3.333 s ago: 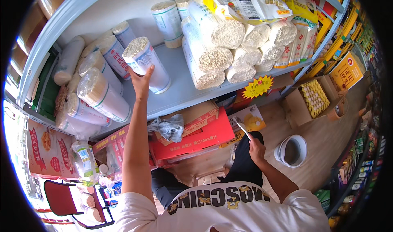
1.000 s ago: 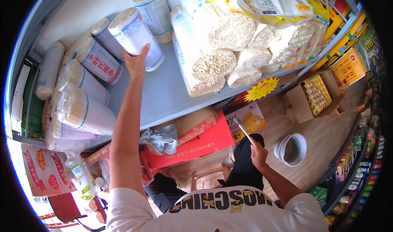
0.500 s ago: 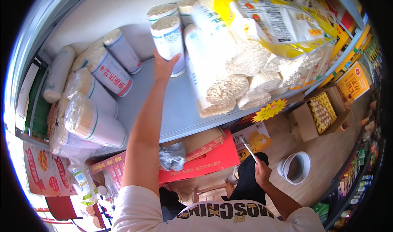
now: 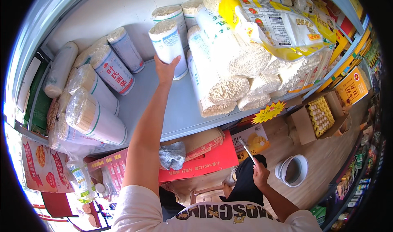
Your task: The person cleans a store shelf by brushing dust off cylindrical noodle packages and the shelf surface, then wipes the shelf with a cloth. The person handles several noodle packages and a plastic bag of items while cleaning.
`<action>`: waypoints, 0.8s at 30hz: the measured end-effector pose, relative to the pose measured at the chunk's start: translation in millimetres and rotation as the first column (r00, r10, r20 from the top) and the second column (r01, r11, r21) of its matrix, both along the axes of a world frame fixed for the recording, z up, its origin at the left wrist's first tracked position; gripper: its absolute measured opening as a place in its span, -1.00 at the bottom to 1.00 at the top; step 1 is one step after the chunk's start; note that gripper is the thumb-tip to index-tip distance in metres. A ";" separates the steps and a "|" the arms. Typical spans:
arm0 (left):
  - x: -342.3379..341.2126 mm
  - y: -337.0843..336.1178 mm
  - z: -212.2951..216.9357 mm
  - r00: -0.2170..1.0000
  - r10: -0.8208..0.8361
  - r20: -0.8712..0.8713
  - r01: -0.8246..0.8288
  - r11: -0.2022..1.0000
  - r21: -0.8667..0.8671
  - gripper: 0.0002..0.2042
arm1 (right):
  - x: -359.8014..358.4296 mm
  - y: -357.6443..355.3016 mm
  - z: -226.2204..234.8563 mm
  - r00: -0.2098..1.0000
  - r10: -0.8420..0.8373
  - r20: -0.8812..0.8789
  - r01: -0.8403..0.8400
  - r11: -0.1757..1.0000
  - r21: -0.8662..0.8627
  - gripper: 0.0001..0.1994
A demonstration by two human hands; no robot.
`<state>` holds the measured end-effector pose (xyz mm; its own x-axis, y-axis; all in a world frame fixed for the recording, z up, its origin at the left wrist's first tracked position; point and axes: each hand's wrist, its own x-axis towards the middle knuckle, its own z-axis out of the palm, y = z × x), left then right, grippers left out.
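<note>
My left hand [image 4: 166,71] is wrapped round the lower part of a paper-wrapped bundle of dried noodles [image 4: 168,46] on the blue-grey shelf [image 4: 153,105]. The bundle stands slightly tilted, white with a blue print and a pale open top. Behind it are two similar noodle bundles [image 4: 167,12]. Just right lies a stack of noodle bundles [image 4: 227,88], ends toward me, with a yellow and white plastic bag [image 4: 282,25] on top. Low at the right, my right hand [image 4: 260,174] grips a slim white-handled tool [image 4: 249,154], whose far end is too small to tell.
More noodle bundles [image 4: 98,117] crowd the shelf's left end. Below the shelf are a grey cloth [image 4: 172,155] and a red carton [image 4: 204,162]. A white bucket [image 4: 292,170] and a box holding a yellow egg tray [image 4: 321,115] stand on the floor at right.
The noodle bundle in my left hand has shifted a little left and nearer, away from the bundle behind it. My right hand still holds the white-handled tool, nearly unmoved.
</note>
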<state>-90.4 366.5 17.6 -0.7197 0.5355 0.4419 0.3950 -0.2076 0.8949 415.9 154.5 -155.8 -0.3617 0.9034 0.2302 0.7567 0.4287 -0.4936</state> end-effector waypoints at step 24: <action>-129.4 52.3 -4.9 0.979 0.092 -0.182 -0.102 0.994 -0.044 -0.14 | -4.8 7.7 6.5 0.999 0.042 0.001 -0.042 0.998 -0.055 -0.61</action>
